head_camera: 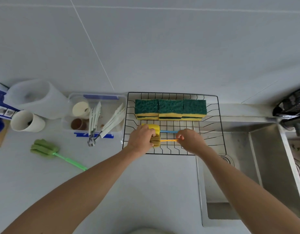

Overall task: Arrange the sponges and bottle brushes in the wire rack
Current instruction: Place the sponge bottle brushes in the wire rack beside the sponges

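A black wire rack (pixel 220 115) sits on the counter, partly over the sink. Several green-and-yellow sponges (pixel 170 108) stand in a row along its back. Two bottle brushes lie across the rack's front half: one with a yellow sponge head and blue handle (pixel 168 131), one with a darker yellow head and orange handle (pixel 168 140). My left hand (pixel 140 138) grips the sponge heads. My right hand (pixel 190 140) pinches the orange handle's end. A green bottle brush (pixel 46 149) lies on the counter to the left, outside the rack.
A clear plastic box (pixel 95 114) with white tongs and small cups stands left of the rack. Further left are a white cup (pixel 26 121) and a pale jug (pixel 36 97). A steel sink (pixel 257 166) opens at the right, with a dark rack (pixel 292 103) behind it.
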